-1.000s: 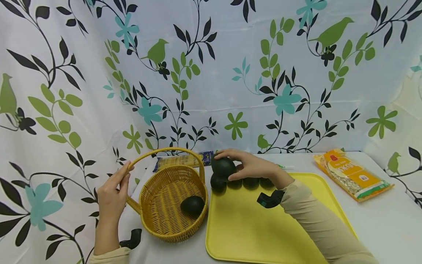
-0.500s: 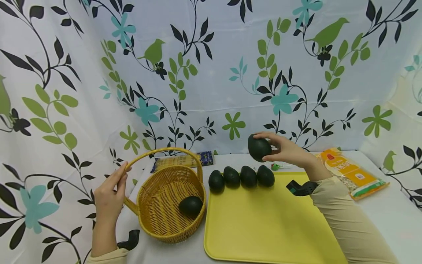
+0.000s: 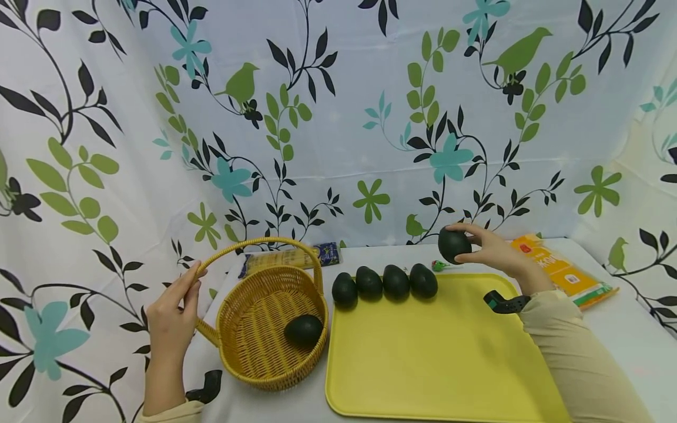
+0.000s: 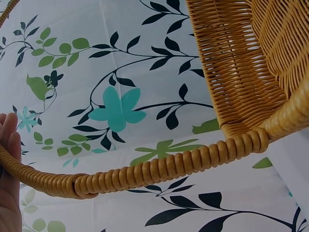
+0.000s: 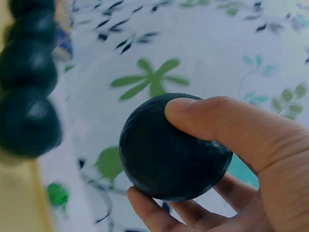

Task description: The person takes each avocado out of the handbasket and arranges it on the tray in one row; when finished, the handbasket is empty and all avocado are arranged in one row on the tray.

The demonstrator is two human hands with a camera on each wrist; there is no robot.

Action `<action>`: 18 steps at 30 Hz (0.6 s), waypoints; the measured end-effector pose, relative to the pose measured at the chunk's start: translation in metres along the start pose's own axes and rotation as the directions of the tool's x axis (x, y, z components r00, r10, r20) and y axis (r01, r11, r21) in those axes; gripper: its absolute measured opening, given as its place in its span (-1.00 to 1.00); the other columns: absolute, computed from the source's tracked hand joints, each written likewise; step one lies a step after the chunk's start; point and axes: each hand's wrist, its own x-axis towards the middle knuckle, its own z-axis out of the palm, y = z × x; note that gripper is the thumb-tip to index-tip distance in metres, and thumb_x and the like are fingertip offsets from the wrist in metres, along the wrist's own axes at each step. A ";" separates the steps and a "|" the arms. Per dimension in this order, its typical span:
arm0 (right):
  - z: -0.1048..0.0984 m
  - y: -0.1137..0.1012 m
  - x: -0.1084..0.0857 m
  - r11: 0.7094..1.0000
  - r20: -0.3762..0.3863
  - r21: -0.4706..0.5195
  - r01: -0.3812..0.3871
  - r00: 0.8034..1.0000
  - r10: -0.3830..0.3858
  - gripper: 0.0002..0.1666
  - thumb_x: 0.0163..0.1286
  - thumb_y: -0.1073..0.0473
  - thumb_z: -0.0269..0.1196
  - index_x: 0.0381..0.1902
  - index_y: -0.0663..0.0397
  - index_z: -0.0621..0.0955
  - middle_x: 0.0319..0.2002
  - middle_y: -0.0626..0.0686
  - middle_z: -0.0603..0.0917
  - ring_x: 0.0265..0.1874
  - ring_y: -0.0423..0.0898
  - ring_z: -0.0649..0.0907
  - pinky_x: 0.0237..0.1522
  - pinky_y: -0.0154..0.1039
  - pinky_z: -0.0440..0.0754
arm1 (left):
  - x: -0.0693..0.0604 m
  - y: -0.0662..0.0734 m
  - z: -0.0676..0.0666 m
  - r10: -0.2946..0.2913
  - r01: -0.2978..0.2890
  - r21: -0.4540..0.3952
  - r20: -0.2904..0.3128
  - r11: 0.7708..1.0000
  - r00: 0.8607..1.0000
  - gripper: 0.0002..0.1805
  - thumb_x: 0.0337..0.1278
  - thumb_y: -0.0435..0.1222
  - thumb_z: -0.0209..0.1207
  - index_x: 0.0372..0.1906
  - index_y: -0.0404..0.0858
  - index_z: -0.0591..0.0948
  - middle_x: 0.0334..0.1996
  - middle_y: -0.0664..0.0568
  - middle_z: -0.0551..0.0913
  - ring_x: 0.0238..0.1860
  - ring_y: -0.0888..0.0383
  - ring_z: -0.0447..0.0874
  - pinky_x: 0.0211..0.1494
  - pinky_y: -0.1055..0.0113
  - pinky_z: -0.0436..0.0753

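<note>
My right hand [image 3: 494,251] grips a dark green avocado [image 3: 453,245] in the air above the far right corner of the yellow tray [image 3: 423,364]. In the right wrist view the thumb lies on one side of this avocado [image 5: 169,150], with fingers curled under it. My left hand [image 3: 171,311] holds the arched handle of a wicker basket [image 3: 248,329], which tilts so its inside shows. One avocado [image 3: 304,331] lies in the basket. Several more avocados [image 3: 396,282] stand in a row along the tray's far edge. The left wrist view shows the handle [image 4: 159,169] passing into the fingers.
Behind the basket lies a blue and yellow pasta packet [image 3: 285,257]. An orange food bag [image 3: 573,276] rests on the white table to the right of the tray. A small green item [image 3: 438,265] sits just past the tray's far edge. A patterned curtain [image 3: 338,147] hangs behind.
My right hand has lifted the avocado from near the row's left end and carried it rightward past the row. The left hand keeps its hold on the basket handle.
</note>
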 end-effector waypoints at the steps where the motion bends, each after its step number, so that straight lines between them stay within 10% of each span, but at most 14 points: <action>1: 0.002 0.007 -0.001 1.000 -0.002 -0.016 -0.011 1.000 0.011 -0.15 0.14 0.01 0.38 0.36 -0.21 0.28 0.40 0.24 0.22 0.28 0.36 0.31 0.07 0.32 0.39 | 0.000 0.000 0.000 -0.002 0.002 -0.002 0.002 1.000 1.000 -0.48 0.05 -0.61 0.17 0.15 -0.18 0.58 -0.23 -0.25 0.73 -0.12 0.82 0.33 -0.35 0.78 0.22; 18: 0.041 0.078 -0.011 0.998 0.063 -0.006 -0.066 0.996 0.067 -0.22 0.14 0.15 0.37 0.32 0.03 0.35 0.34 0.36 0.26 0.18 0.42 0.38 0.07 0.22 0.42 | -0.001 -0.001 0.001 0.000 0.000 -0.009 -0.008 1.000 1.000 -0.46 0.03 -0.62 0.17 0.14 -0.16 0.58 -0.25 -0.25 0.73 -0.21 0.78 0.34 -0.37 0.78 0.22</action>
